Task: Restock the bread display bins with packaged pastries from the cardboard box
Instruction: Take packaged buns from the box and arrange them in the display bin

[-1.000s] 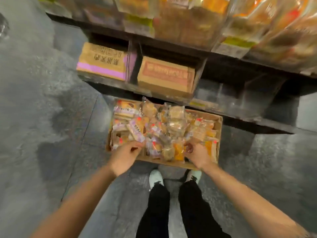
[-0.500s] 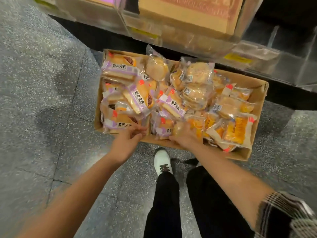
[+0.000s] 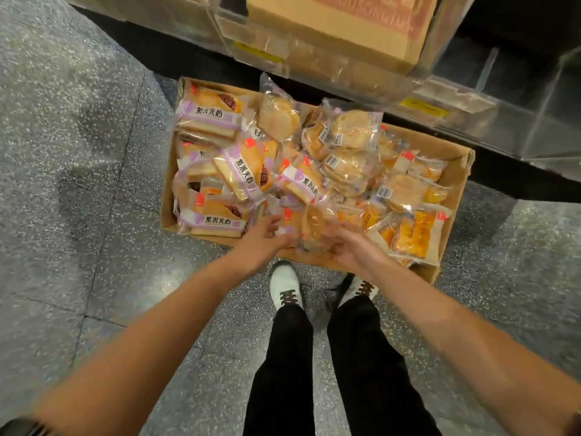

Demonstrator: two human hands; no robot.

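The speckled grey floor (image 3: 78,184) fills the 9 o'clock side of the view. On it, at centre, sits the open cardboard box (image 3: 457,171), filled to the rim with packaged pastries.

Box contents, from 9 o'clock to 3 o'clock:
- Purple-banded sandwich packs (image 3: 213,121), stacked and overlapping along the box's 9 o'clock wall.
- Round pale buns in clear wrap with barcode labels (image 3: 352,130), heaped at the middle toward 12 o'clock.
- Orange-yellow packs (image 3: 415,234), at the 3 o'clock end, 1 of them lying over the near rim.

The left hand (image 3: 261,243) reaches over the near rim, fingers extended toward the packs; blur prevents telling whether it grips anything. Just beside it toward 3 o'clock, a clear-wrapped pastry (image 3: 314,231) stands between both hands. The right hand (image 3: 352,250) touches this pack, fingers loosely curled at its side; blur prevents confirming a clamped hold.

At 12 o'clock, above the box, clear display bins (image 3: 361,80) hang over the floor; 1 bin holds a closed brown carton (image 3: 345,29). The bin at 2 o'clock (image 3: 518,130) carries a yellow label on its front.

At 6 o'clock, 2 white shoes (image 3: 284,284) and black trousers (image 3: 283,372) stand just short of the box.
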